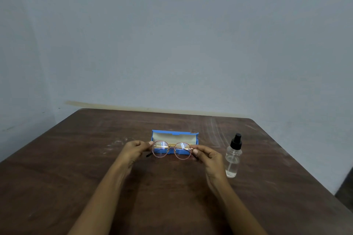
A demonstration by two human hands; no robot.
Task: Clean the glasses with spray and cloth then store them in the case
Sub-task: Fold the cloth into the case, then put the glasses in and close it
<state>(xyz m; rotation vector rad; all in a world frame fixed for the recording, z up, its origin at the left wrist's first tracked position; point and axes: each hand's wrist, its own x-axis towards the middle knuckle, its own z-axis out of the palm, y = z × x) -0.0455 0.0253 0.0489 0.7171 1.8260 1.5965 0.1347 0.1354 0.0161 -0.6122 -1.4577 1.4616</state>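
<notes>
Round thin-rimmed glasses with folded temples hang just in front of an open blue case that has a cream lining. My left hand pinches the left end of the frame. My right hand pinches the right end. A clear spray bottle with a black nozzle stands upright to the right of my right hand. No cloth is visible.
The brown wooden table shows pale scuff marks near the case and at the back right. Its far edge meets a pale blue-grey wall, and its right edge drops off beyond the bottle.
</notes>
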